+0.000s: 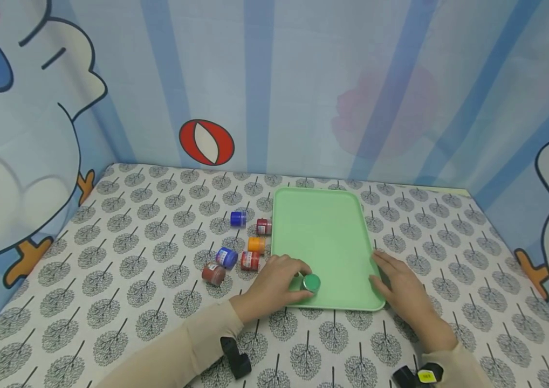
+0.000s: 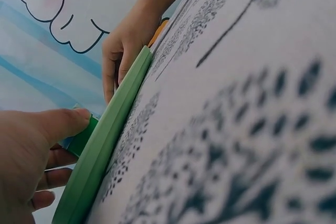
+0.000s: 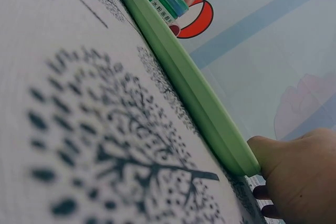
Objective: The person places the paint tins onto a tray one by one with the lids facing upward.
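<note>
Head view: a left hand (image 1: 279, 280), reaching in from the bottom of the frame, pinches a small green cylindrical jar (image 1: 310, 283) between thumb and forefinger. That jar sits over the near left corner of a pale green rectangular tray (image 1: 323, 231) with a raised rim and rounded corners, just right of the frame's centre. In the right wrist view its printed label faces the camera; whether its base touches the tray floor cannot be told.

A right hand (image 1: 403, 291), lower right of centre, rests against the tray's right edge, its fingers fairly straight and close together, the thumb apart from them at the rim.

Bare tray floor stretches from the green jar to the far rim and across to the right hand, while the near rim and left rim lie close to the jar.

Left of the tray, six more jars are gathered: a blue jar (image 1: 238, 219) farthest back, a dark red jar (image 1: 263, 226) and an orange jar (image 1: 256, 245) just beside the left rim, a bright red jar (image 1: 250, 261), a second blue jar (image 1: 227, 257) and a brownish red jar (image 1: 213, 274) nearest the front.

White cloth printed with dark trees (image 1: 138, 291) runs wide on both sides, its far edge meeting a blue striped cartoon backdrop (image 1: 299, 97) across the upper frame.
</note>
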{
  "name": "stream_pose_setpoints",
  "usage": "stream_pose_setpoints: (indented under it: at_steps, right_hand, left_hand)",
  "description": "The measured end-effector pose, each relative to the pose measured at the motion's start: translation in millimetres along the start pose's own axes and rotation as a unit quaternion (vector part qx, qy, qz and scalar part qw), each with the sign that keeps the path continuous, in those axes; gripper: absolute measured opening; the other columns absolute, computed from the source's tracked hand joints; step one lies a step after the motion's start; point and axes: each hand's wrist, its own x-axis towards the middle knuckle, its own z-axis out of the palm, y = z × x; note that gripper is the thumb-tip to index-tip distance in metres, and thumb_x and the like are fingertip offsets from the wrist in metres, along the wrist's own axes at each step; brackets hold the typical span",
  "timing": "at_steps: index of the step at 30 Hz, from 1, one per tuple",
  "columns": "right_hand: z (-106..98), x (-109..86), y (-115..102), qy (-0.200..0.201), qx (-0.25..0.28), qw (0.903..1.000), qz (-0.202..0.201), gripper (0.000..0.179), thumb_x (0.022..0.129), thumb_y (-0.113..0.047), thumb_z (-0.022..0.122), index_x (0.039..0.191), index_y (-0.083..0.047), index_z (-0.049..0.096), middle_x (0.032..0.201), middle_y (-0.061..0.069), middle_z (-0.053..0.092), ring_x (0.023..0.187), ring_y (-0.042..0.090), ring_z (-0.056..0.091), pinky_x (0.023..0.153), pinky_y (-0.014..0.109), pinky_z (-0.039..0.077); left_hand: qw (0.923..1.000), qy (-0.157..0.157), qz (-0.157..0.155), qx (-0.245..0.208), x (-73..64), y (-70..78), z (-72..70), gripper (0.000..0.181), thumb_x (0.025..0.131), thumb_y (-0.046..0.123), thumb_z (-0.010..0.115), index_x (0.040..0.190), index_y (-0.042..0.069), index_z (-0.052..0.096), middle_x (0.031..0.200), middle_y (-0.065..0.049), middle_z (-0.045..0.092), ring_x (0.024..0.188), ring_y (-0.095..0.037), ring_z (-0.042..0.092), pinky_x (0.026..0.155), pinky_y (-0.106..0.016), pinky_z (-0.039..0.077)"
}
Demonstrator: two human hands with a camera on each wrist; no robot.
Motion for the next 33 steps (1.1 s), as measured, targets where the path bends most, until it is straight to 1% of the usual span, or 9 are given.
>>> stream_pose_setpoints:
  at_steps: [4,10,12,15,19,24,26,28,33]
  right_hand:
    - [0,-0.7,3,0.004,-0.001,1.0,-0.003,0.054,0.093,-0.021,0.06,0.139,0.004,0.045,0.145,0.02,0.046,0.131,0.041,0.043,0.11,0.052,0.033]
    - [-2,0.2,2,0.01,0.0,0.9999,-0.012,0.054,0.093,-0.02,0.061,0.138,0.005,0.045,0.143,0.022,0.047,0.129,0.042,0.045,0.109,0.054,0.035]
    - [-3,0.6,2,0.01,0.0,0.9999,-0.011,0.054,0.092,-0.02,0.061,0.138,0.005,0.045,0.143,0.022,0.047,0.129,0.042,0.045,0.109,0.053,0.034]
    - [-4,1.1,2,0.008,-0.002,0.9999,-0.007,0.054,0.092,-0.02,0.061,0.138,0.005,0.045,0.144,0.021,0.046,0.13,0.042,0.044,0.109,0.053,0.034]
    - [-5,1.8,2,0.007,0.0,1.0,-0.005,0.054,0.092,-0.019,0.061,0.138,0.005,0.044,0.144,0.022,0.046,0.13,0.042,0.044,0.11,0.054,0.033]
    - [-3,2.5,0,0.003,0.012,0.9999,0.0,0.055,0.092,-0.02,0.061,0.138,0.005,0.044,0.144,0.023,0.046,0.13,0.043,0.043,0.11,0.054,0.033]
    - [-1,2.8,-1,0.002,0.014,0.9999,0.001,0.055,0.093,-0.02,0.061,0.138,0.005,0.044,0.144,0.022,0.045,0.13,0.043,0.043,0.11,0.054,0.033]
    - [0,3.0,-1,0.002,0.014,0.9999,0.001,0.055,0.093,-0.02,0.061,0.138,0.005,0.044,0.144,0.022,0.046,0.13,0.042,0.043,0.11,0.054,0.033]
    - [1,2.1,-1,0.002,0.013,0.9999,0.001,0.054,0.093,-0.02,0.061,0.138,0.005,0.045,0.144,0.022,0.046,0.13,0.042,0.044,0.11,0.054,0.033]
  left_hand:
    - [0.9999,0.0,-0.006,-0.008,1.3,1.4,-0.1,0.039,0.079,0.039,0.076,0.108,0.014,0.066,0.098,0.006,0.069,0.082,-0.008,0.049,0.082,-0.026,0.037]
    - [0.9998,0.007,-0.012,-0.017,1.7,1.4,-0.6,0.039,0.079,0.038,0.076,0.109,0.014,0.066,0.099,0.006,0.069,0.082,-0.008,0.05,0.082,-0.026,0.037]
    - [0.9997,0.007,-0.014,-0.021,2.1,1.2,-0.5,0.042,0.079,0.037,0.077,0.112,0.014,0.065,0.101,0.005,0.069,0.085,-0.01,0.053,0.084,-0.028,0.038]
    - [0.9992,0.0,-0.023,-0.032,2.8,1.9,-2.1,0.051,0.078,0.039,0.077,0.12,0.015,0.062,0.107,0.004,0.069,0.093,-0.012,0.056,0.091,-0.032,0.04]
    - [0.9982,-0.007,-0.034,-0.049,3.3,3.2,-6.4,0.061,0.077,0.042,0.077,0.129,0.017,0.057,0.112,0.002,0.067,0.102,-0.014,0.058,0.098,-0.037,0.04]
    - [0.9987,-0.007,-0.021,-0.045,1.5,3.9,-14.4,0.062,0.077,0.043,0.077,0.129,0.016,0.057,0.115,0.001,0.066,0.106,-0.016,0.057,0.099,-0.04,0.041]
    - [0.9993,0.001,-0.01,-0.035,0.9,3.7,-18.0,0.062,0.076,0.043,0.077,0.128,0.014,0.058,0.115,0.0,0.067,0.106,-0.017,0.057,0.099,-0.041,0.041]
    - [0.9998,0.014,0.001,-0.013,0.3,2.7,-21.5,0.062,0.075,0.045,0.077,0.126,0.013,0.059,0.115,0.0,0.067,0.106,-0.018,0.058,0.099,-0.041,0.042]
    - [0.9962,0.051,0.023,0.067,-1.1,-1.4,-27.6,0.061,0.074,0.047,0.077,0.123,0.013,0.06,0.115,0.0,0.067,0.106,-0.019,0.059,0.099,-0.039,0.042]
